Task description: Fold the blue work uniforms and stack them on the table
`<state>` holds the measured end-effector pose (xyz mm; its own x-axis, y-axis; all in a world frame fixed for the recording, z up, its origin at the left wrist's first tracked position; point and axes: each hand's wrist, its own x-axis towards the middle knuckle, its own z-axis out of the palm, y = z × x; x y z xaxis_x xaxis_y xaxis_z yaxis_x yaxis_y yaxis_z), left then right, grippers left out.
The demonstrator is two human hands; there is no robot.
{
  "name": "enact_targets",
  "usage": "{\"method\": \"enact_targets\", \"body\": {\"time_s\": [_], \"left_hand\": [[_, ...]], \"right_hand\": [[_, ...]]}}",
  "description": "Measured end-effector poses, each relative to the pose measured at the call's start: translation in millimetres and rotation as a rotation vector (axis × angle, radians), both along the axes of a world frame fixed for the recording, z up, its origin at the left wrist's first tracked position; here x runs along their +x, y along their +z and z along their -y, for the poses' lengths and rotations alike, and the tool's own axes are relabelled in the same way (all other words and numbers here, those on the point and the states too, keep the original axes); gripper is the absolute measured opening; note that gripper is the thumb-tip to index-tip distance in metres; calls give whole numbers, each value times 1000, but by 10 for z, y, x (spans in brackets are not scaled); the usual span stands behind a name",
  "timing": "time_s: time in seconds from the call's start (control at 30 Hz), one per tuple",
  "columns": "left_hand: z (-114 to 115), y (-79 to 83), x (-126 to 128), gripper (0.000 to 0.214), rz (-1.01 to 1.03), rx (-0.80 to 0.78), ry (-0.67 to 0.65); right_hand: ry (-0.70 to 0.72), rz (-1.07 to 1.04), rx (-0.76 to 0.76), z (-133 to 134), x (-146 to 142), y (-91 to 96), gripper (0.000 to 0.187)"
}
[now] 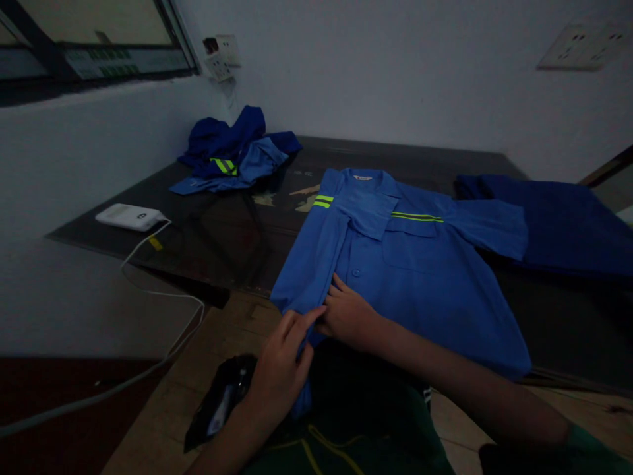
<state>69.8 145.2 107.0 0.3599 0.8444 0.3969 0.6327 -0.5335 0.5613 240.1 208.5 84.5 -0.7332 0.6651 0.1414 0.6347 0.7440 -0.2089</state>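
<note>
Your blue shirt lies flat on the counter, its long axis running 6 to 12 o'clock, collar far; your left hand pinches its near hem while your right hand lies released on the cloth at 1 o'clock.

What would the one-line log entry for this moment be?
left hand: pinching shirt hem | right hand: on shirt front, grip unclear | shirt: spread on table
</note>
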Motion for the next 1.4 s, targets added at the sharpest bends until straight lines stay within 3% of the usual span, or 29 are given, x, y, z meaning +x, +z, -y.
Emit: {"method": "enact_targets", "body": {"time_s": [0.13, 0.23, 0.4, 0.57, 0.67, 0.77, 0.87, 0.97, 1.0, 1.07, 1.13, 1.2, 1.3, 1.4], "left_hand": [[8, -66, -25, 45, 54, 79, 10], [26, -119, -15, 36, 82, 110, -14], [35, -129, -38, 28, 120, 152, -8], [59, -170, -77, 36, 94, 121, -48], [117, -381, -38, 53, 12, 36, -93], [169, -715, 43, 65, -88, -13, -144], [185, -995, 72, 65, -175, -17, -230], [175, -1131, -52, 53, -145, -132, -365], [164, -1159, -127, 41, -95, -195, -350], [114, -1216, -296, 16, 60, -305, -148], [11, -1285, -442, 18, 263, -355, 176], [-141, -1350, -518, 25, 447, -407, 361], [-368, -1399, -496, 59, 611, -617, 290], [-461, -1396, -412, 71, 657, -877, 243]], "right_hand": [[-18, -213, -91, 59, 335, 215, 32], [-170, -299, 13, -65, 392, 251, 30], [-133, -78, 221, -303, 262, 229, 20], [-93, 95, 296, -404, 265, 300, 17], [-118, 159, 321, -420, 334, 293, 18], [-100, 225, 319, -414, 394, 223, 22], [-103, 275, 299, -405, 417, 158, 23], [-111, 294, 275, -395, 416, 149, 22], [-113, 296, 263, -388, 417, 157, 22], [-129, 286, 237, -366, 425, 176, 23], [-158, 253, 212, -336, 442, 188, 23], [-180, 195, 194, -306, 464, 179, 23], [-165, 99, 177, -285, 497, 119, 26], [-133, 41, 191, -293, 536, 44, 28]]}}
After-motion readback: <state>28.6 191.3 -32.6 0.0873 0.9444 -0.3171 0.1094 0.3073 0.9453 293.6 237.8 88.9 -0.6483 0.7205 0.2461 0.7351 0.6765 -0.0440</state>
